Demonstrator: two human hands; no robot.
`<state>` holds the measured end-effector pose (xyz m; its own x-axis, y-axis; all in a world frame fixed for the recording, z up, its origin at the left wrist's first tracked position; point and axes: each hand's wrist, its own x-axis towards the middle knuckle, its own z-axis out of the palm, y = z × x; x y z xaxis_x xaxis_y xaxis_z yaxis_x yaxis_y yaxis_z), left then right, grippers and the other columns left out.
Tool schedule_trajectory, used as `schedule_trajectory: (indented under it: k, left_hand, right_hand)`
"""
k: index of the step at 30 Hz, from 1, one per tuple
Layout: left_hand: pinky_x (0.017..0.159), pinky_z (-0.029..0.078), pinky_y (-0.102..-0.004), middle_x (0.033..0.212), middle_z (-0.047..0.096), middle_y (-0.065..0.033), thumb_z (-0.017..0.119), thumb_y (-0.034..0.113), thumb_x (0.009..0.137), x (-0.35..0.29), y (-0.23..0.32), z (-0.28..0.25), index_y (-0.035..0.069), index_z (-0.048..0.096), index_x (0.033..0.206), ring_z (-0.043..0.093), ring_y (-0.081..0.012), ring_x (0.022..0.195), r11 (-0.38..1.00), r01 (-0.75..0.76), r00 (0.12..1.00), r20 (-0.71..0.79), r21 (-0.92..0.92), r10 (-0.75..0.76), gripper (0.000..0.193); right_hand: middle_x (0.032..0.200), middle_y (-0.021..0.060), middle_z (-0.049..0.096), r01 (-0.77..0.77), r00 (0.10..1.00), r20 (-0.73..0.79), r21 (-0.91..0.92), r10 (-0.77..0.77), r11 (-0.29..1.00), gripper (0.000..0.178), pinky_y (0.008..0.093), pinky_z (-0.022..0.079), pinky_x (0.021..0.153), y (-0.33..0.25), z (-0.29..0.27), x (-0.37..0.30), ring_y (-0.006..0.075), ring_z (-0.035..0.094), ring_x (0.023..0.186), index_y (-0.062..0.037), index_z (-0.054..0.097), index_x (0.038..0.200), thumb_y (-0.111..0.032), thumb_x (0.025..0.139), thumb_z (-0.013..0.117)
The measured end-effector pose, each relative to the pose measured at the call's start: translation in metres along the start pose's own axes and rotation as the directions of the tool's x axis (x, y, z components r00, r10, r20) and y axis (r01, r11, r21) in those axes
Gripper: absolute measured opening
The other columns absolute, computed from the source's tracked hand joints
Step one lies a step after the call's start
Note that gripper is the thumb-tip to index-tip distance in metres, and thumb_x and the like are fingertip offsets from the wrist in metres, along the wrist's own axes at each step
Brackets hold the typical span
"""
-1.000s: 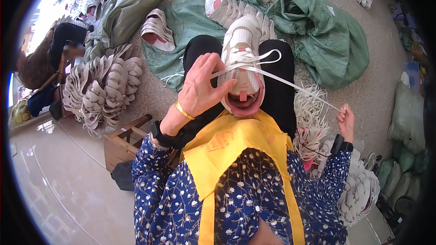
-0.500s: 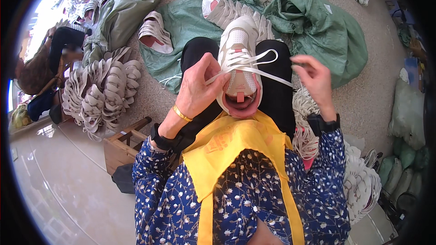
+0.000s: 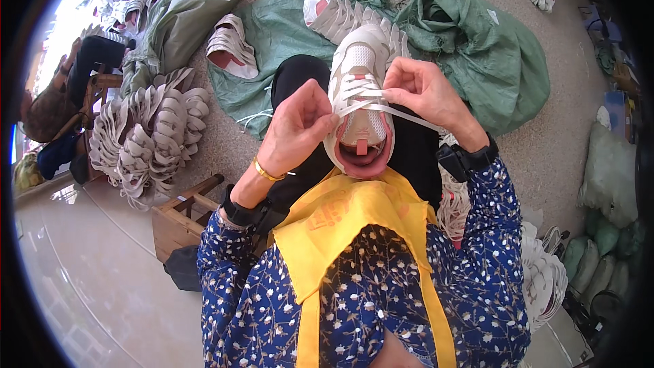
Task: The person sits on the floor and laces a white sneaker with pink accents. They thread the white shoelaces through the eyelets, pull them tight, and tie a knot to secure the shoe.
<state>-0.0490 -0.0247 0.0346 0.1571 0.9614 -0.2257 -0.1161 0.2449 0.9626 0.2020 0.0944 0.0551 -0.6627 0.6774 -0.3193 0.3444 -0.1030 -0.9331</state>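
The right hand (image 3: 424,92), stretched well out to the right a second ago and then apart from the shoe (image 3: 357,58), now pinches the lace (image 3: 368,103) beside it, covering where a loop arched. Its wrist strap (image 3: 470,157) hides more of the lace bundle (image 3: 452,212).

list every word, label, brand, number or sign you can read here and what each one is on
No text reads clearly enough to quote.
Yellow apron: orange print, bent by folds, not clearly readable.
Shoe tongue: any marks too small to read.
Green sack: white patch, too small to read.
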Motion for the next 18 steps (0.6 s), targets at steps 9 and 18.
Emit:
schedule_trajectory:
  k: [9,18]
  left_hand:
    - [0.06,0.039,-0.0201,0.082,0.056,0.0038,0.069,-0.001,0.092,-0.03,0.03,-0.036,0.009,0.051,0.094,0.05,-0.0037,0.07,0.982,0.045,0.999,0.003,-0.183,-0.045,0.021]
    - [0.055,0.03,-0.0214,0.076,0.051,0.0004,0.073,0.005,0.093,-0.107,0.052,-0.115,0.01,0.045,0.092,0.043,-0.0059,0.064,0.995,-0.058,0.993,-0.107,-0.079,0.05,0.029]
  right_hand:
    - [0.088,-0.0026,0.067,0.034,0.993,-0.119,0.208,-0.01,0.977,0.012,0.0199,0.052,0.073,0.017,0.014,-0.002,0.003,0.064,0.08,-0.0025,0.063,0.099,-0.003,0.092,0.072]
    - [0.103,-0.0052,0.061,0.054,0.996,-0.064,-0.039,-0.056,0.998,0.023,0.016,0.045,0.068,0.02,0.017,-0.002,-0.0027,0.056,0.081,-0.0027,0.06,0.11,0.001,0.091,0.072]
